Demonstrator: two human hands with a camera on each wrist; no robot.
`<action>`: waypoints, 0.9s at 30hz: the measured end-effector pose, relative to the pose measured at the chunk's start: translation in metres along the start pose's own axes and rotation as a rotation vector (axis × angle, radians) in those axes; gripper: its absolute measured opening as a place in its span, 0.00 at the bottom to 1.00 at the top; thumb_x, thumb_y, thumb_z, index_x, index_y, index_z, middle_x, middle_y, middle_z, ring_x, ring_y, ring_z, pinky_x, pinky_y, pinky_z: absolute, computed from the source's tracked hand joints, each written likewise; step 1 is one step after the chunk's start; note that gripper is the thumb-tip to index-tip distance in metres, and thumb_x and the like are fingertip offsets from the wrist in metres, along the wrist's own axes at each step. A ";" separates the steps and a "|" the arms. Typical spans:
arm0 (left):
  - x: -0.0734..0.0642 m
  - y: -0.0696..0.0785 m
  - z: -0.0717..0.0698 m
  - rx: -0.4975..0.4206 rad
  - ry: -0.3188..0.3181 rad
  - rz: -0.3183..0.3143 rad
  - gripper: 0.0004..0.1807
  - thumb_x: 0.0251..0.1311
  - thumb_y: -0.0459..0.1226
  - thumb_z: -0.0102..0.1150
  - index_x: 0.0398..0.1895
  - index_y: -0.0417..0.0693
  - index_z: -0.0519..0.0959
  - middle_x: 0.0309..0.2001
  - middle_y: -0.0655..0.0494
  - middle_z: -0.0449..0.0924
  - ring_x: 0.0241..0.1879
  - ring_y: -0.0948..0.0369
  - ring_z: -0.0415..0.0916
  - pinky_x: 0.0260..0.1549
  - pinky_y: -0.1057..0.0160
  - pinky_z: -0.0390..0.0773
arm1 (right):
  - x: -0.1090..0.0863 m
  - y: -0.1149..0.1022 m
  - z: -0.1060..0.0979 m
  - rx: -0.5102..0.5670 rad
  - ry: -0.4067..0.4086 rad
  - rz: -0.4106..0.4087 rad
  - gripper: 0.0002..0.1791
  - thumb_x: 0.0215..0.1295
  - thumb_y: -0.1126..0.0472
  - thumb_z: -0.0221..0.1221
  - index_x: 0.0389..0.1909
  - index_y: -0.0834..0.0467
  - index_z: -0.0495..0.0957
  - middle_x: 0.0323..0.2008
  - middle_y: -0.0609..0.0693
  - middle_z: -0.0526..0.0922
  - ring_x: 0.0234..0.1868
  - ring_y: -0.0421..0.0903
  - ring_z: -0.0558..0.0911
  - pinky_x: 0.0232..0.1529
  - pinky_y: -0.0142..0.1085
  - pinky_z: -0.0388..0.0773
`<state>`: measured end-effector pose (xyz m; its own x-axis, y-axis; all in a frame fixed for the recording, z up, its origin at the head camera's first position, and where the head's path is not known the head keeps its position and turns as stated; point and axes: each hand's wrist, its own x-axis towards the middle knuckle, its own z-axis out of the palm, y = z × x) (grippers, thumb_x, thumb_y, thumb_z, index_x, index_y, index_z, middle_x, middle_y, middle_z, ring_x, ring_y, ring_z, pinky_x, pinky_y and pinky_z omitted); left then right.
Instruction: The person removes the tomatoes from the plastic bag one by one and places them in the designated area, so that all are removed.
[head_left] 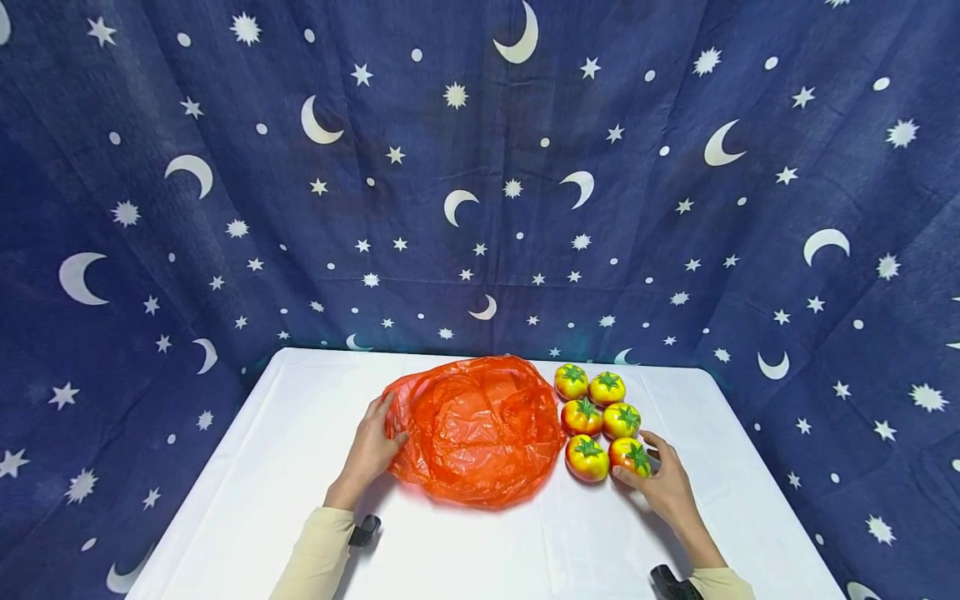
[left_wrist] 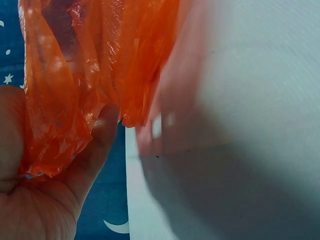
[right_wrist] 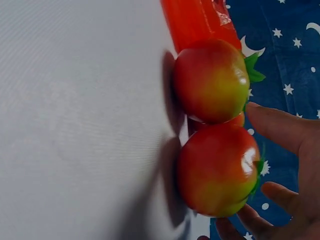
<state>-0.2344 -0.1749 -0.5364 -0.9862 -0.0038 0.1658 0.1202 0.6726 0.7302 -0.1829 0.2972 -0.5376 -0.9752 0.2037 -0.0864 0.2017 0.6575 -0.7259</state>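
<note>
A crumpled orange-red plastic bag (head_left: 480,425) lies spread on the white table. My left hand (head_left: 372,446) grips its left edge, and in the left wrist view the thumb (left_wrist: 102,135) lies over the thin film of the bag (left_wrist: 55,100). Right of the bag, several shiny red-and-yellow tomatoes with green leafy tops stand in two columns. Around the nearest right tomato (head_left: 628,457) my right hand (head_left: 667,483) is spread, thumb at its front and fingers at its far right side. That tomato (right_wrist: 217,170) sits beside another tomato (right_wrist: 212,82) in the right wrist view.
The table (head_left: 465,558) carries a white cloth. Behind and beside it hangs a dark blue curtain (head_left: 420,208) with moons and stars. The other tomatoes (head_left: 582,417) stand close to the bag's right edge. A black wrist camera (head_left: 365,531) is on the left sleeve.
</note>
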 end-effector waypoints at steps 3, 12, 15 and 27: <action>-0.001 0.000 0.000 -0.006 0.005 0.014 0.43 0.53 0.32 0.68 0.73 0.37 0.60 0.71 0.36 0.60 0.68 0.36 0.63 0.66 0.38 0.66 | -0.002 -0.004 -0.003 0.000 0.029 -0.023 0.49 0.54 0.49 0.70 0.72 0.60 0.57 0.70 0.67 0.58 0.69 0.66 0.63 0.68 0.65 0.60; -0.001 0.001 -0.002 -0.012 0.073 0.090 0.39 0.57 0.40 0.67 0.72 0.45 0.65 0.71 0.39 0.59 0.66 0.36 0.66 0.64 0.35 0.67 | -0.001 -0.017 -0.006 0.024 0.074 -0.058 0.45 0.57 0.48 0.68 0.72 0.58 0.59 0.70 0.66 0.59 0.69 0.64 0.63 0.67 0.65 0.61; -0.002 0.000 -0.002 -0.023 0.098 0.112 0.37 0.57 0.40 0.67 0.71 0.46 0.67 0.72 0.40 0.58 0.65 0.36 0.68 0.63 0.36 0.69 | -0.001 -0.018 -0.006 0.027 0.073 -0.050 0.46 0.57 0.46 0.68 0.72 0.57 0.59 0.70 0.65 0.60 0.69 0.64 0.63 0.67 0.65 0.61; -0.003 0.000 -0.005 -0.083 0.147 0.152 0.33 0.62 0.41 0.61 0.71 0.48 0.67 0.75 0.46 0.56 0.70 0.43 0.63 0.67 0.37 0.65 | -0.002 -0.023 -0.009 0.018 0.108 -0.114 0.41 0.62 0.44 0.63 0.70 0.59 0.61 0.70 0.66 0.61 0.69 0.65 0.63 0.67 0.67 0.60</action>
<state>-0.2311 -0.1792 -0.5336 -0.9295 -0.0189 0.3684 0.2811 0.6105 0.7405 -0.1848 0.2883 -0.5144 -0.9759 0.2062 0.0709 0.0874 0.6677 -0.7392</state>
